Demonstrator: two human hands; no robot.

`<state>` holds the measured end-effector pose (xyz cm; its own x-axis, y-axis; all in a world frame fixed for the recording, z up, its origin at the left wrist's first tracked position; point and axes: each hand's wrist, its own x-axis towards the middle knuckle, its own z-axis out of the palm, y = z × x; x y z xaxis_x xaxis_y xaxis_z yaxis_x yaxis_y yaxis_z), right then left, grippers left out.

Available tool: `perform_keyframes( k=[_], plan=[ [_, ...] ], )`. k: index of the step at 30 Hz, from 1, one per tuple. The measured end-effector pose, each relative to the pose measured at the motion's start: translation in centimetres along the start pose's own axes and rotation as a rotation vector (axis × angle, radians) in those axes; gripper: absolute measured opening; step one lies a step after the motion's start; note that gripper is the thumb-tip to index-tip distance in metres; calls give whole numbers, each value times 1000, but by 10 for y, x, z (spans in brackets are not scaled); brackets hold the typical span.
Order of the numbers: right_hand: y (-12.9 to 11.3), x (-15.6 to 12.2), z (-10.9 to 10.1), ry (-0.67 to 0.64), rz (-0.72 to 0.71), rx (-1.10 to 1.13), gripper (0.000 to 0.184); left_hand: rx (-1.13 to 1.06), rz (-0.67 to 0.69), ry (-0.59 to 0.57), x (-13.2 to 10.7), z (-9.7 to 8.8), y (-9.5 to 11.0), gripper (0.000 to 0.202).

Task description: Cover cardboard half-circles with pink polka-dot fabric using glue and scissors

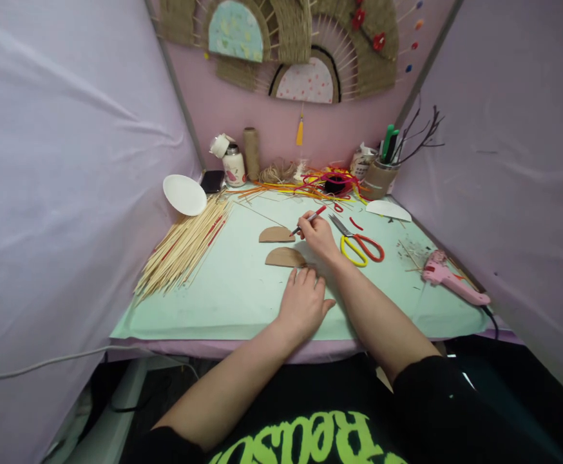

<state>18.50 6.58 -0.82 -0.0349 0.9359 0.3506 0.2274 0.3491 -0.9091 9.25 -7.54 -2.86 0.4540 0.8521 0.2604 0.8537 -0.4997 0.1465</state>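
My right hand [316,236] grips a red marker [316,214], its tip at the right end of the farther brown cardboard half-circle [276,234]. Closer to me lies a second cardboard half-circle [284,258], its right end in the shade of my right hand. Palm down on the table, my left hand [305,298] has its fingers stretched out just below that nearer piece. Scissors [352,237] with one yellow and one red handle lie open to the right of my right hand.
Thin wooden sticks [180,248] are heaped on the left beside a white disc [185,195]. A pink glue gun [453,278] rests on the right. Colourful strands [310,183], a twine spool [251,153] and a pen holder [378,179] line the back.
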Motion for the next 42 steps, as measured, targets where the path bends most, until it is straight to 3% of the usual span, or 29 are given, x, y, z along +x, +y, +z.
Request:
perform_keyframes(
  k=[7, 11, 15, 17, 20, 23, 26, 32, 37, 40, 42],
  plan=[
    [-3, -1, -2, 31, -94, 57, 25, -57, 34, 16, 0, 2, -6, 42],
    [-9, -11, -11, 10, -48, 147, 35, -102, 48, 33, -1, 2, -4, 39],
    [-12, -35, -29, 20, -15, -54, 27, -188, 91, 92, -2, -5, -8, 35],
    [-12, -52, -39, 46, 18, -219, 23, -226, 90, 136, 2, -16, -22, 34],
    [-15, -80, -46, 45, 97, -457, 29, -268, 15, 145, 18, -38, -64, 40],
    [-23, -105, -43, -69, 94, -648, 48, -372, 36, -4, 36, -50, -110, 59],
    [-31, -119, -33, -186, 69, -771, 54, -511, 19, -127, 42, -48, -130, 69],
    [-27, -120, -19, -129, 43, -706, 56, -414, -31, -52, 32, -35, -120, 61],
    [-23, -109, -20, 66, -84, -442, 24, -357, -42, -53, 30, -38, -119, 55],
    [-28, -96, -23, 155, -195, -581, 15, -351, -38, -67, 29, -40, -117, 64],
    [-31, -90, -22, 104, -211, -711, 16, -324, -33, -72, 28, -41, -116, 68]
  ],
)
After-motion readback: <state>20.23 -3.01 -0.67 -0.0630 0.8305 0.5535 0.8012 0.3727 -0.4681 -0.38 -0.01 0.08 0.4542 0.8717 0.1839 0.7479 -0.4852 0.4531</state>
